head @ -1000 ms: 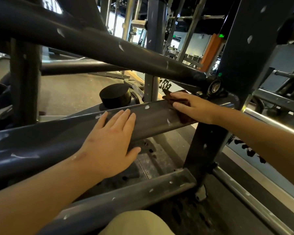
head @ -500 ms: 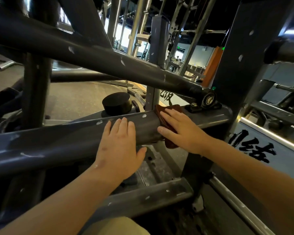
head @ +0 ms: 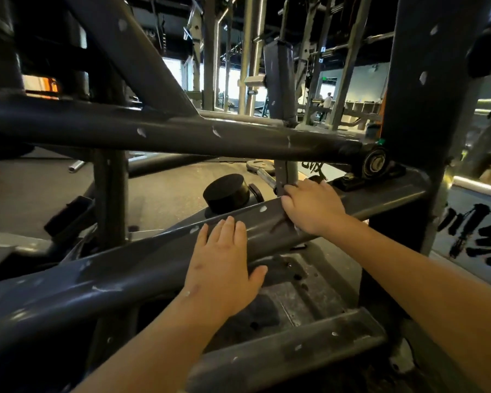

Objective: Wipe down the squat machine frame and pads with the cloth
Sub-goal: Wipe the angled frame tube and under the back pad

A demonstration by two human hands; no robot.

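The squat machine's grey sloping frame bar [head: 125, 268] runs from lower left up to the right. My left hand [head: 224, 265] rests flat on it, fingers straight, thumb hanging over the near edge. Further up the bar, my right hand [head: 312, 205] presses down with bent fingers on the dark brown cloth [head: 280, 224]. Only a dark edge of the cloth shows below the fingers; the hand hides the rest. No pads are in view.
A black round rubber stop [head: 227, 192] stands just behind the bar. An upper grey tube [head: 182, 137] crosses above to a pivot bearing [head: 376, 163] beside a thick upright post [head: 408, 109]. Below lie a worn foot plate [head: 309, 290] and a lower crossbar [head: 281, 353].
My right hand has slid the cloth leftward down the bar, closer to my left hand, and its fingers have bent over the cloth. My left hand stays in place.
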